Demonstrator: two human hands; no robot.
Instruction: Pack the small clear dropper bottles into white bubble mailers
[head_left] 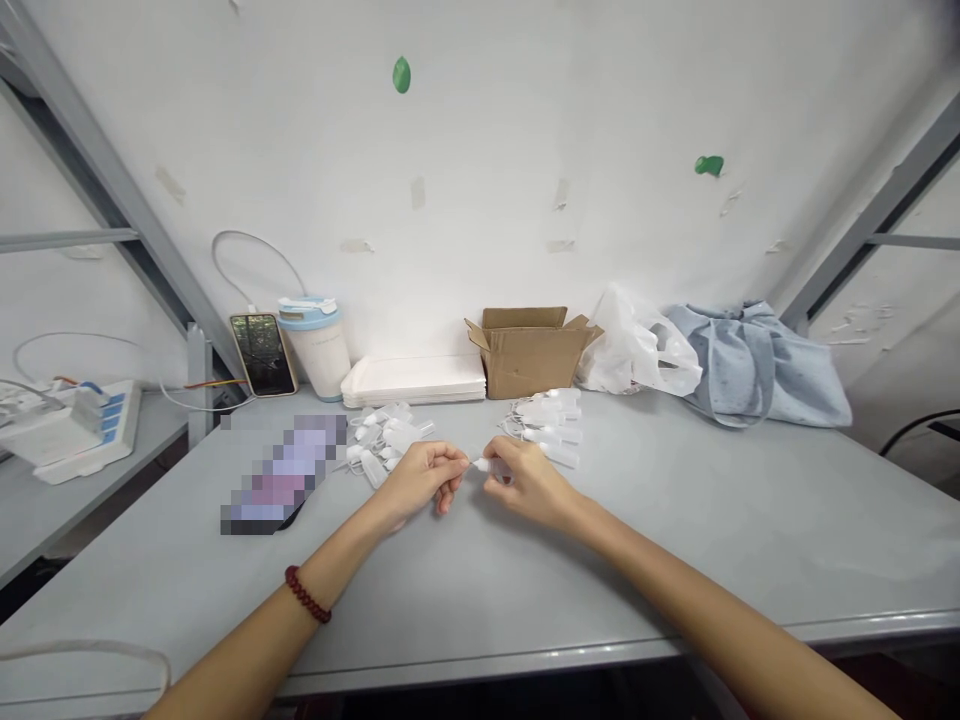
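Note:
My left hand (pixel 421 478) and my right hand (pixel 523 478) meet over the middle of the grey table (pixel 675 540), fingers pinched. Between them they hold one small white plastic piece (pixel 480 464); the right hand grips its body and the left hand pinches its tip. A red bead bracelet (pixel 306 594) circles my left wrist. Behind the left hand lies a pile of small white plastic pieces (pixel 384 440). A second such pile (pixel 551 420) lies behind the right hand.
Along the wall stand a phone (pixel 262 354), a blue-lidded cup (pixel 313 345), stacked white trays (pixel 414 380), an open cardboard box (pixel 529 350), a white plastic bag (pixel 637 345) and a light blue cloth bag (pixel 757 362). A power strip (pixel 79 425) sits left.

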